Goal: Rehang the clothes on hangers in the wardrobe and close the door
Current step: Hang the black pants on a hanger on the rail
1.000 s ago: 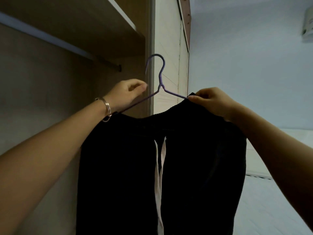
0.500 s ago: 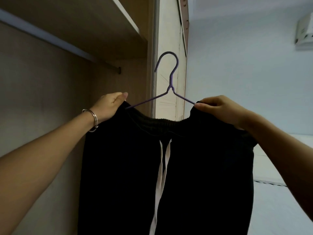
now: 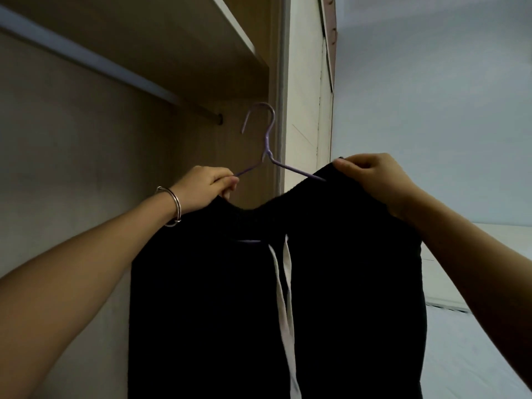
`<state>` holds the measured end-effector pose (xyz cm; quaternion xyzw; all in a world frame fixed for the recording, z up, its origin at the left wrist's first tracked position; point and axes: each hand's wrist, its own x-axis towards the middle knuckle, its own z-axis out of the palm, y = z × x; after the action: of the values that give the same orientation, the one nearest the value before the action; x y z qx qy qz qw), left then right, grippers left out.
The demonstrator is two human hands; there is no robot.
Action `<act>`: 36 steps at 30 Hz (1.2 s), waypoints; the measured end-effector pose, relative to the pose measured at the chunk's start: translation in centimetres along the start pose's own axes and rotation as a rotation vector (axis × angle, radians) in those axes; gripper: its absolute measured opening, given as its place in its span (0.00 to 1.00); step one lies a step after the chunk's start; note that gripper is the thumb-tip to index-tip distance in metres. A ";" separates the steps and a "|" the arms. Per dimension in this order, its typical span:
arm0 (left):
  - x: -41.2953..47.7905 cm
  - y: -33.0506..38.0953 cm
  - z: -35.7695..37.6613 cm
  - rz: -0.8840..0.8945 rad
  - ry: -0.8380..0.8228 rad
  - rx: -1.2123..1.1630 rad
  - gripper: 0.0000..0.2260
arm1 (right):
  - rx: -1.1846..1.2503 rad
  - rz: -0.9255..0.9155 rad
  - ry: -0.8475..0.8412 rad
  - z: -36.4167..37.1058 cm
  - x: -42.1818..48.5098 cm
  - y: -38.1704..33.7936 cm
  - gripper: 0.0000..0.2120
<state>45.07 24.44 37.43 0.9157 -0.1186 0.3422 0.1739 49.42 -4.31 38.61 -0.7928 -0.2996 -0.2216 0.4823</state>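
A thin purple wire hanger (image 3: 267,139), with a rounded hook and a twisted neck, is held up in the open wardrobe. Its hook is seen near the right end of the rail (image 3: 115,71), slightly lower and not touching it. A black garment (image 3: 345,283) of matte, soft fabric is draped over the hanger and hangs down in long folds. Its top edge sags in a curve between the hands, and a short piece of the hanger's lower bar shows through a gap. Flat pale cloth strips (image 3: 282,306) hang down the garment's middle.

The hanger's left arm is pinched by the curled fingers of the left hand (image 3: 205,187), with the garment's edge just below it. The garment's top edge is pinched at the hanger's right end by the right hand (image 3: 371,174). A smooth metal bangle (image 3: 174,205) is worn on the left wrist.

The rail is a straight pale tube under a flat wooden shelf (image 3: 230,30). A white door panel (image 3: 302,110) stands to the right, with a plain pale-blue wall (image 3: 431,110) beyond.

Counted: one hanger, one garment, two strips, two hands, one rail.
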 end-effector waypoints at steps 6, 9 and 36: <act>-0.2 -2.1 -1.6 -0.096 0.275 0.107 0.11 | -0.027 -0.036 -0.296 0.4 1.5 -0.3 0.24; 0.1 -3.0 -2.2 -0.148 0.333 0.164 0.12 | -0.153 -0.022 -0.459 1.8 3.4 -0.1 0.23; -9.4 -0.9 -1.4 -0.661 0.502 -0.119 0.17 | 0.802 -0.003 -0.760 19.3 10.0 -14.4 0.06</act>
<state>37.58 26.71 31.94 0.7810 0.2083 0.4730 0.3507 47.94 20.68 45.67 -0.5706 -0.5149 0.2109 0.6041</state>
